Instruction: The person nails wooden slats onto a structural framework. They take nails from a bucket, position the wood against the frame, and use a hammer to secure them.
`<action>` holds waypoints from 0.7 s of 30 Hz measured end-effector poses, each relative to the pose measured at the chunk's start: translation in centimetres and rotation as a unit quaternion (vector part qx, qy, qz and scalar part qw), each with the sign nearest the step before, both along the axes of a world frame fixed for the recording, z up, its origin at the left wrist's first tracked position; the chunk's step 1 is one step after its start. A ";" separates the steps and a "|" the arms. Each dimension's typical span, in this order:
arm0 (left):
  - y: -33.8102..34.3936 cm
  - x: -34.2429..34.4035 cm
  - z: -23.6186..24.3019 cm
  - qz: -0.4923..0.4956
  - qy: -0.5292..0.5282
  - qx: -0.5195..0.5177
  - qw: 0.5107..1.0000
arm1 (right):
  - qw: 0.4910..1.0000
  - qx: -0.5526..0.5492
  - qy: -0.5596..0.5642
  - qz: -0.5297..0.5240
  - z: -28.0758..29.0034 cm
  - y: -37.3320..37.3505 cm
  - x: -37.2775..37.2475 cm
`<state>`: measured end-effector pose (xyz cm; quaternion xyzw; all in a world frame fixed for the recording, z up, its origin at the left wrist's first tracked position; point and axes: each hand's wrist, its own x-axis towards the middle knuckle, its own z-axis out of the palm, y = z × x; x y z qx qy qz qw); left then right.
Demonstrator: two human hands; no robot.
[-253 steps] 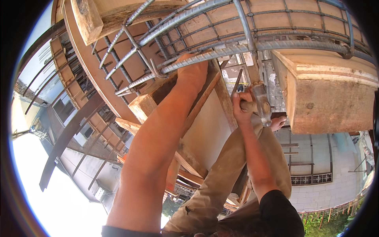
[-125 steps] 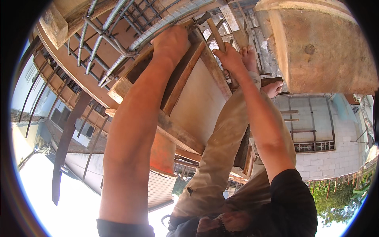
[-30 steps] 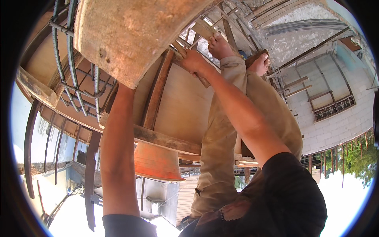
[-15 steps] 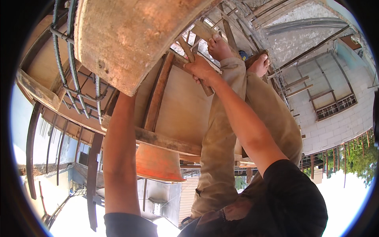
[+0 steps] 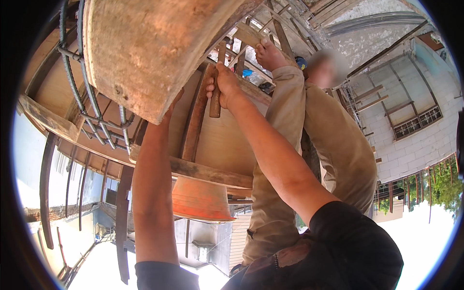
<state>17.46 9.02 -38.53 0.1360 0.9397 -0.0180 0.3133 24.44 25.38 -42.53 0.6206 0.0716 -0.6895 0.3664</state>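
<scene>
Right hand [image 5: 226, 83] is wrapped tight around a worn brown wooden handle [image 5: 214, 102], which stands roughly upright, high in the middle of the view; the handle's top end is hidden by the fist and the timber about it. Just left of the handle runs a slanted reddish wooden strut [image 5: 195, 121], close beside it, dropping to a rough horizontal wooden plank [image 5: 212, 173] that crosses below. Under that plank hangs an orange bucket-shaped container [image 5: 200, 200]. The left arm goes straight up on the left, and the left hand [image 5: 173, 102] slips behind the edge of a large weathered concrete block [image 5: 154, 48], only a sliver of it showing, so its grip cannot be told. Further left, grey ribbed steel reinforcing bars [image 5: 89, 104] form a cage against the block. Right of the right arm stands another person in tan trousers [image 5: 338, 145], bare foot [image 5: 268, 54] up on the far timbers. Beyond, far right, a pale block wall [image 5: 411, 140].
</scene>
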 end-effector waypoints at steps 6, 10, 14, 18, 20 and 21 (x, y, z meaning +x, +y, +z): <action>-4.2 -0.3 1.2 -0.021 0.017 -0.014 1.000 | 0.986 -0.129 0.039 0.097 0.5 0.7 1.3; 0.0 -2.0 1.3 -0.048 -0.048 -0.048 0.997 | 0.998 -0.011 -0.053 -0.020 -1.6 1.0 2.0; 2.5 -3.3 3.1 -0.054 -0.113 -0.116 0.985 | 0.984 -0.126 0.052 0.111 -2.0 2.6 3.2; 2.5 -2.9 2.3 -0.027 -0.107 -0.094 0.989 | 0.993 -0.055 0.015 0.100 -1.9 4.4 3.8; -5.4 -0.5 1.8 0.021 -0.058 -0.082 0.995 | 0.997 -0.048 -0.008 0.058 0.3 0.2 1.6; -5.4 0.1 1.4 0.043 -0.043 -0.057 0.997 | 0.999 0.000 -0.050 0.016 0.3 -0.4 1.4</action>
